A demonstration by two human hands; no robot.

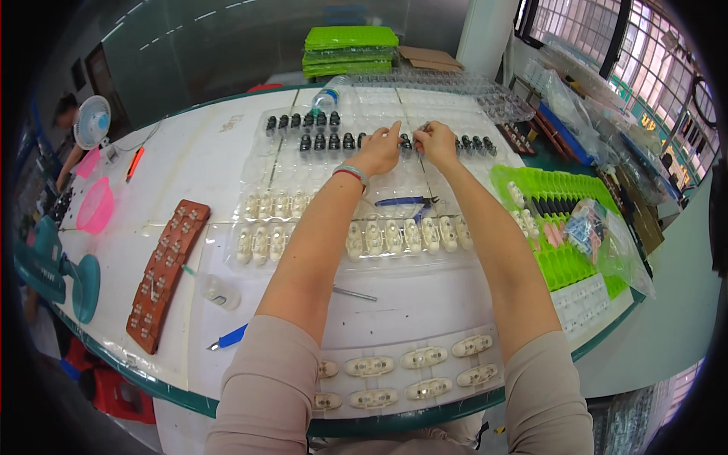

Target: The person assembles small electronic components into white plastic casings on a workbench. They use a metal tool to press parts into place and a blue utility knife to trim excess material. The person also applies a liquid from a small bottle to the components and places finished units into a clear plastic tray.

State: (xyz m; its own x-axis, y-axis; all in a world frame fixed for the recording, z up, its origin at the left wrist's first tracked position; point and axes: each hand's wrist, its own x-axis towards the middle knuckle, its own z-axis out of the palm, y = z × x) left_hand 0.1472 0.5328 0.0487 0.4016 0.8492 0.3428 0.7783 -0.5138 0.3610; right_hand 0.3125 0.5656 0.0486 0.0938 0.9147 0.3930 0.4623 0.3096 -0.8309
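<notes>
Both my hands reach over a clear plastic tray [262, 168] that holds rows of small black parts [334, 142]. My left hand [381, 149] hovers at the middle of the nearer black row, its index finger stretched forward and the other fingers partly hidden. Just right of it, my right hand [437, 144] is closed in a pinch over the same row; whatever is between its fingertips is too small to make out. One black part [406, 142] stands between the two hands. Cream-coloured oval parts [392, 236] fill another clear tray below, where pliers with blue handles [402, 202] lie.
Cream pieces [371, 366] sit on a white sheet near the front edge. At left are a brown strip [168, 273], a dropper bottle [220, 291], a blue knife [229, 337] and a pink bowl [95, 205]. Green trays [565, 262] stand at right; more are stacked behind [350, 49].
</notes>
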